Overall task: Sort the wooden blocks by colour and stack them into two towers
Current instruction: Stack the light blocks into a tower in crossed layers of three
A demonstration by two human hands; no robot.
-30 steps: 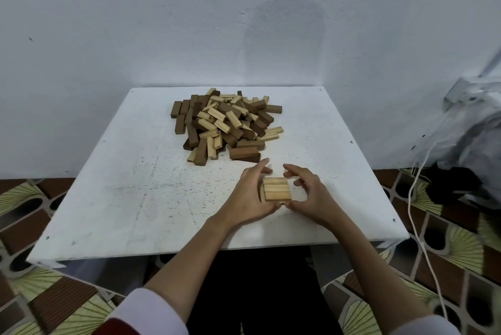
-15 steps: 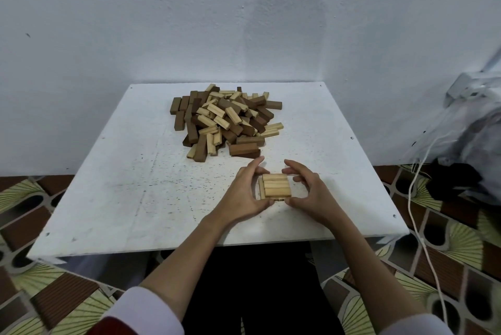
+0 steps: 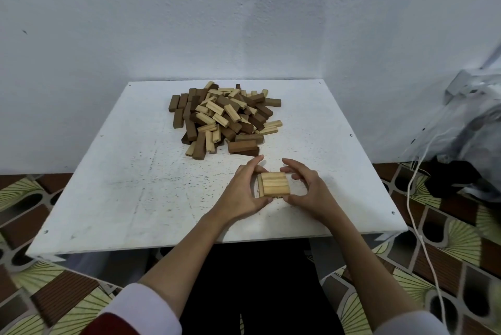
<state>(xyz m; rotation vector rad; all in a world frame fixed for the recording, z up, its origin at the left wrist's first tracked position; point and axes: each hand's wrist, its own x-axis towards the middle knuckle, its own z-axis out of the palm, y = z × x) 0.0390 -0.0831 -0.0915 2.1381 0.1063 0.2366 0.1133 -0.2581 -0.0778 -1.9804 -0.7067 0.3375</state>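
Observation:
A low stack of light wooden blocks (image 3: 274,184), two layers laid crosswise, stands near the front of the white table (image 3: 113,180). My left hand (image 3: 242,191) cups its left side, thumb at the near corner and fingers curled round the far corner. My right hand (image 3: 306,189) cups the right side the same way. Behind them lies a mixed pile of light and dark brown blocks (image 3: 222,117), with one dark block (image 3: 242,146) at its near edge.
The table stands against a white wall. A white cable (image 3: 417,215) trails over the patterned floor to the right, beside a plastic-wrapped bundle (image 3: 471,123). My dark trousers fill the space below the table's front edge.
The hands stay around the light stack and have closed in slightly on its sides. The view has shifted a little; the pile is unchanged.

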